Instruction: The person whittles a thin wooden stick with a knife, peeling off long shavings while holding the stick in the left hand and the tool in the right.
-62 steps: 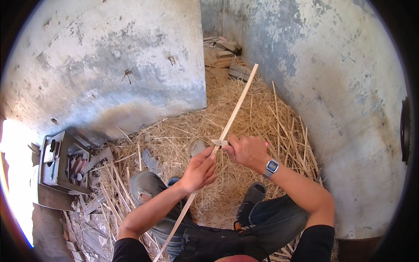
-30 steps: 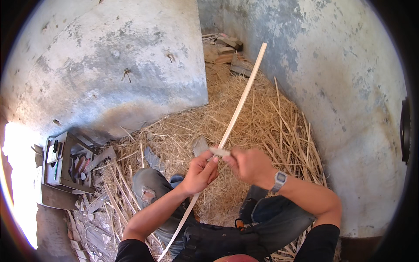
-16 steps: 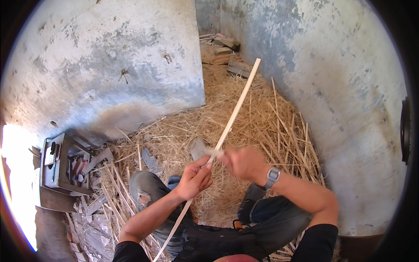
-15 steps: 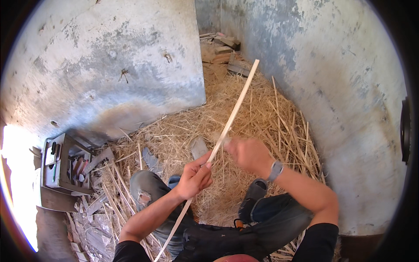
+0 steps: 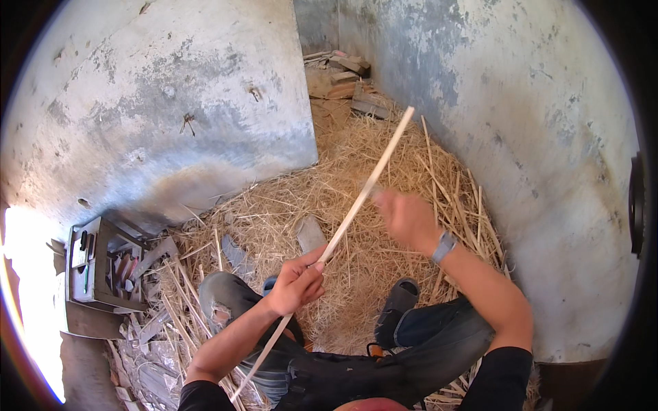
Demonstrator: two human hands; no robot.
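Observation:
A long, pale wooden strip (image 5: 353, 207) runs slantwise from near my lap up toward the far right. My left hand (image 5: 295, 286) is closed around it at about its middle, thumb on top, above my left knee. Close to the strip's upper half is my right hand (image 5: 411, 222), blurred by motion, with a band (image 5: 444, 246) on the wrist. Its fingers are curled together. A faint blurred shape lies between its fingertips and the strip, and I cannot make out what it is.
Shavings and straw-like strips (image 5: 274, 212) cover the floor. Longer sticks (image 5: 456, 195) lean along the right wall (image 5: 541, 171). At the left stands a small wooden cabinet (image 5: 103, 270) with tools in it. A flat grey slab (image 5: 310, 233) lies amid the shavings; boards (image 5: 370, 103) lie in the far corner.
My right hand has moved up and to the right along the strip. The strip's far end has dropped slightly and shifted right. My left hand still holds it, a little lower in view.

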